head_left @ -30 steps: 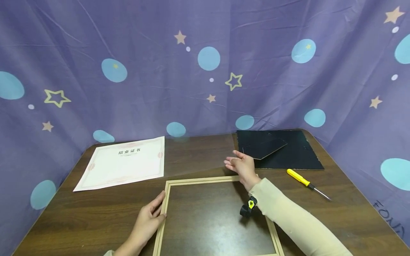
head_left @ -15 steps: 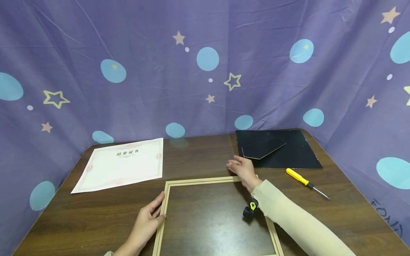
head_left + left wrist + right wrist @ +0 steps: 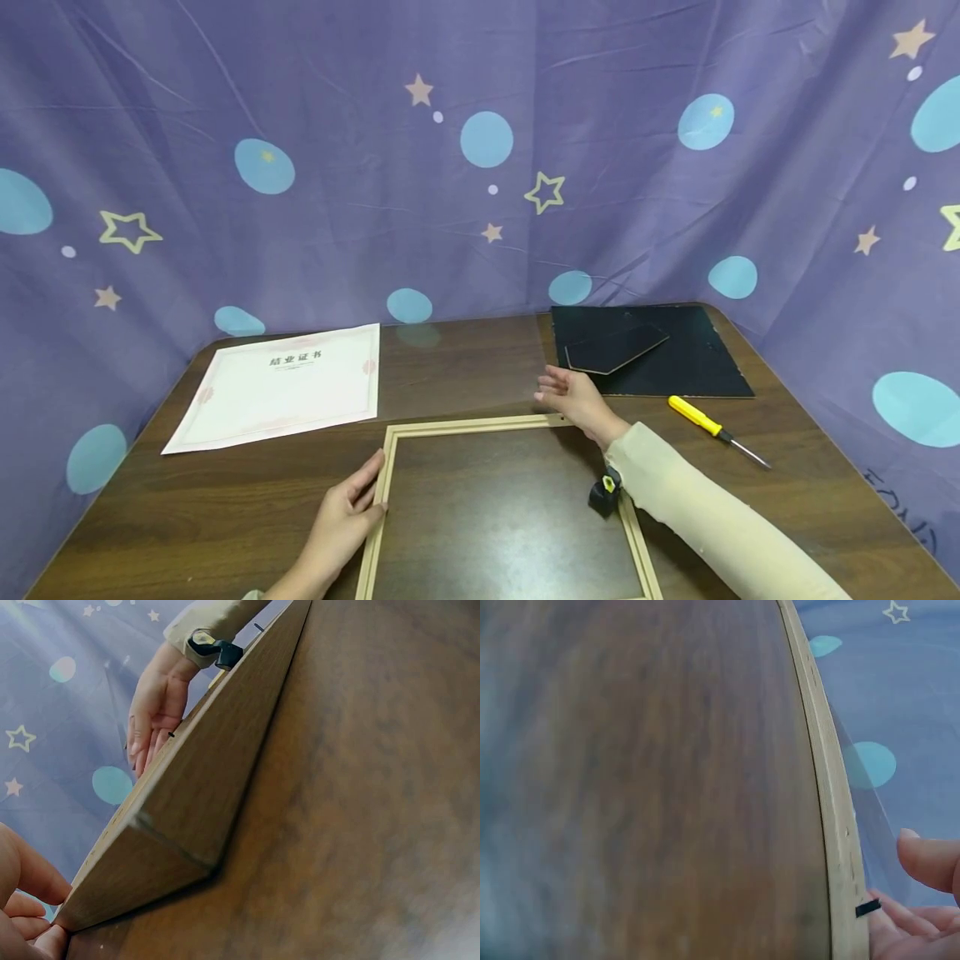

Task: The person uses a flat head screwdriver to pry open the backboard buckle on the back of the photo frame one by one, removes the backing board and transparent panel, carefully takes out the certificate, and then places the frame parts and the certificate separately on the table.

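Note:
A pale wooden picture frame (image 3: 476,423) lies on the table near the person. The left hand (image 3: 341,517) holds its left bar, thumb and fingertips against the outer edge. The right hand (image 3: 577,404) is at the frame's far right corner, fingers loosely extended past the far bar. In the right wrist view its thumb (image 3: 934,862) is raised, and a small black metal tab (image 3: 868,907) sticks out of the frame beside the fingers. A clear sheet (image 3: 465,367) lies just beyond the frame, near the right fingertips; contact cannot be told.
A white certificate (image 3: 281,392) with red patterned border lies at the back left. At the back right is a black backing board (image 3: 697,354) with its stand flap (image 3: 618,348). A yellow-handled screwdriver (image 3: 697,415) lies right of the right hand. A purple curtain (image 3: 480,75) hangs behind the table.
The right hand has shifted slightly right and down along the frame's far bar, away from the clear sheet. The left hand and the frame have stayed put.

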`<state>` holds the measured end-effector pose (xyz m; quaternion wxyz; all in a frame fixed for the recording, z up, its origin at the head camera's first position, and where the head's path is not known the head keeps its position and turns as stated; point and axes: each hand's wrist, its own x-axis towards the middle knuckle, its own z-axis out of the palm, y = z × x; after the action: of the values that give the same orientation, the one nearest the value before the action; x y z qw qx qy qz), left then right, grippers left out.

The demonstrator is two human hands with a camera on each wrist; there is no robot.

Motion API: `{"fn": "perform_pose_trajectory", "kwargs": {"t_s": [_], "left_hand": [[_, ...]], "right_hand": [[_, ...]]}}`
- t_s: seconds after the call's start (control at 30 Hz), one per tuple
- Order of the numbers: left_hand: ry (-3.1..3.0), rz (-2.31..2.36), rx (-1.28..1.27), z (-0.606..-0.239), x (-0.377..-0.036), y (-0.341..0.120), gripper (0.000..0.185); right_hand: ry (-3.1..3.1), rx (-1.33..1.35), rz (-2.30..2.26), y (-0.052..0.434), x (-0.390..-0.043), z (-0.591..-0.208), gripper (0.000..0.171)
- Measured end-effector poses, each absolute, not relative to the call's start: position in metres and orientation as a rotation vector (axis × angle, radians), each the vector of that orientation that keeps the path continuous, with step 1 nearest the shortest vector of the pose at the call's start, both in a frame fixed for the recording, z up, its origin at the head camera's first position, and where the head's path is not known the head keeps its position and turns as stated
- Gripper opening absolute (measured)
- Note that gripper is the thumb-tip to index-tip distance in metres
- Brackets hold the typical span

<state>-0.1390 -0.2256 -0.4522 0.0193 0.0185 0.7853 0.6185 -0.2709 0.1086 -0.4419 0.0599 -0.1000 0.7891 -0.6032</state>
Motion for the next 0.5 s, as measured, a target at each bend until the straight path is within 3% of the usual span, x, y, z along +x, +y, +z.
{"fn": "perform_pose_trajectory", "kwargs": {"t_s": [0.5], "left_hand": [[2.434, 1.925, 0.001, -0.452, -0.139, -0.225, 0.063]], "right_hand": [[2.587, -0.339, -1.576, 0.115, -0.262, -0.434, 0.053]]}}
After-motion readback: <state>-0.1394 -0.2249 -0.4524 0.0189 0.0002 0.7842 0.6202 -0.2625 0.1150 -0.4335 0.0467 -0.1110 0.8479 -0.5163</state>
